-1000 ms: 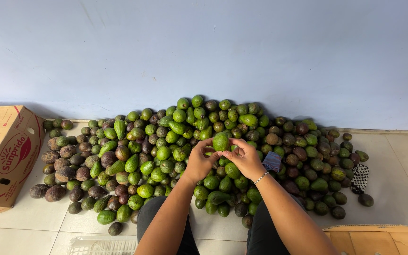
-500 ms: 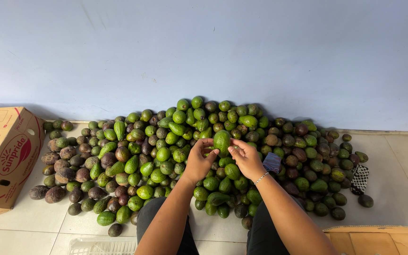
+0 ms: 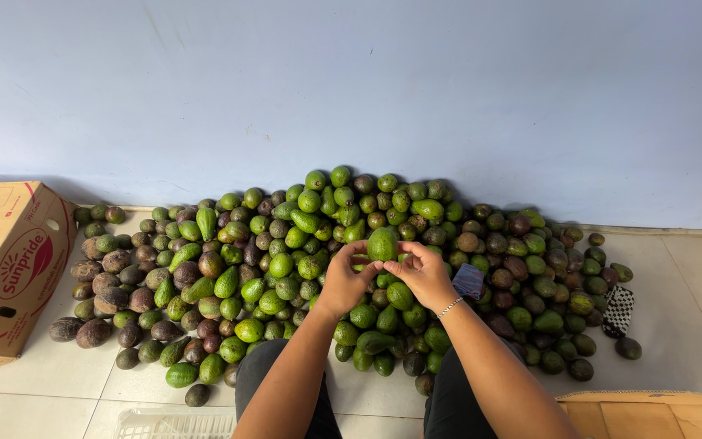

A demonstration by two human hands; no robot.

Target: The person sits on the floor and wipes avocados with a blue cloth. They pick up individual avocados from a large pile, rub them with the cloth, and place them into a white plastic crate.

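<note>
I hold one green avocado point(image 3: 382, 242) up between both hands above a big pile of avocados point(image 3: 286, 260) on the tiled floor. My left hand point(image 3: 346, 280) grips its left side with the fingertips. My right hand point(image 3: 424, 274), with a thin bracelet on the wrist, grips its right side. The pile holds several green avocados in the middle and several dark brown ones at the left and right edges. My knees in dark trousers show at the bottom.
A cardboard box point(image 3: 6, 268) lies on its side at the left. Another cardboard box edge point(image 3: 652, 410) is at the bottom right. A white plastic crate point(image 3: 172, 423) sits at the bottom. A black-and-white checked item point(image 3: 619, 309) lies right of the pile. A pale blue wall stands behind.
The hands and the held avocado have stayed almost in place; the fingers shifted slightly around the fruit.
</note>
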